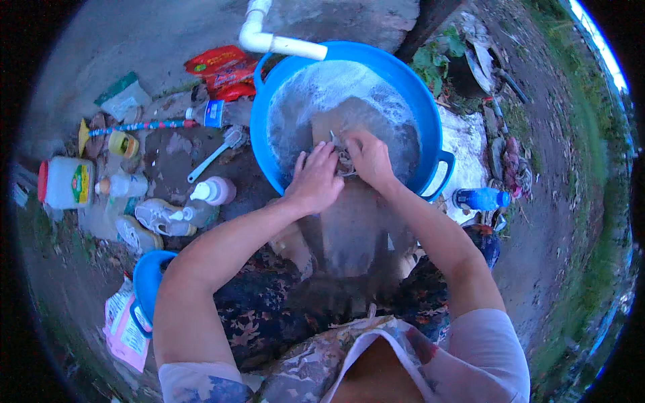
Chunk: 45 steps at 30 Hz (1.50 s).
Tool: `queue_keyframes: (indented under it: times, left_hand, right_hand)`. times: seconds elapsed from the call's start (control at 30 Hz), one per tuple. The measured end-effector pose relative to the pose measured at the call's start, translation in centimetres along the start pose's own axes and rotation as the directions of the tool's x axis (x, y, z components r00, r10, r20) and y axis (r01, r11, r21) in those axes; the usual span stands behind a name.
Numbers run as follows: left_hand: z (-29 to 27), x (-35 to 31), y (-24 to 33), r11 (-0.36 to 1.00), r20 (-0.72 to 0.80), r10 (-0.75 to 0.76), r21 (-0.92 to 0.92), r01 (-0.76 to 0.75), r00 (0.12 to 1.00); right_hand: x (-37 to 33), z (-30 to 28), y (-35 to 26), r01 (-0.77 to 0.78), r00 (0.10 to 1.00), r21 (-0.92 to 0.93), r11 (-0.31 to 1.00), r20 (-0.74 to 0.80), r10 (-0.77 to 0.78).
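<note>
A board (346, 232) slants from your side into a blue tub (430, 121), apparently as firm backing for the pale bundle (345, 163) lying on it. Your left hand (317, 180) presses beside, seemingly to steady it, its grip impossible to tell; your right hand (370, 159) curls around it. A white pipe (269, 41) reaches the far rim.

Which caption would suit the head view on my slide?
Left fingers and right fingers on a small item over a sudsy blue tub.
</note>
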<state>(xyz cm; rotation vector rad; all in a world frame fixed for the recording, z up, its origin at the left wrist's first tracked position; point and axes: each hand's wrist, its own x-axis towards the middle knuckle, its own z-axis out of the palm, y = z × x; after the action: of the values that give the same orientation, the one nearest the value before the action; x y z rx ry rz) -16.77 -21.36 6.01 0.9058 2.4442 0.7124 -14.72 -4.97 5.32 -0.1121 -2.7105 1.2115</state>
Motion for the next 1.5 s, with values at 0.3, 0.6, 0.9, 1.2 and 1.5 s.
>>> queue_keyframes:
  times: [0.3, 0.6, 0.9, 1.2, 1.5]
  left_hand:
    - [-2.2, 3.3, 6.9, 0.46, -0.229, -0.044, -0.869, -0.183, 0.972]
    - [-1.6, 5.5, 5.1, 0.506, -0.165, -0.327, -0.862, 0.025, 0.931]
    - [0.7, 5.6, 2.6, 0.866, -0.438, -0.282, -0.499, 0.03, 0.853]
    - [4.0, 5.9, 1.0, 0.972, -0.286, 0.12, 0.231, -0.053, 0.951]
    - [1.4, 10.4, 2.2, 0.561, -0.319, -0.543, -0.826, 0.053, 0.777]
  right_hand:
    - [2.6, -1.1, -5.5, -0.28, 0.78, 0.959, -0.042, 0.252, 0.572]
    - [-0.5, -7.3, -4.3, -0.524, 0.793, 0.848, 0.079, 0.452, 0.409]
    - [-4.1, -13.9, 0.0, -0.382, 0.829, 0.923, 0.048, 0.319, 0.46]
    - [-6.2, -17.5, 1.3, -0.351, 0.876, 0.929, 0.114, 0.283, 0.391]
    - [-8.0, -17.3, 2.7, -0.507, 0.817, 0.845, 0.172, 0.407, 0.409]
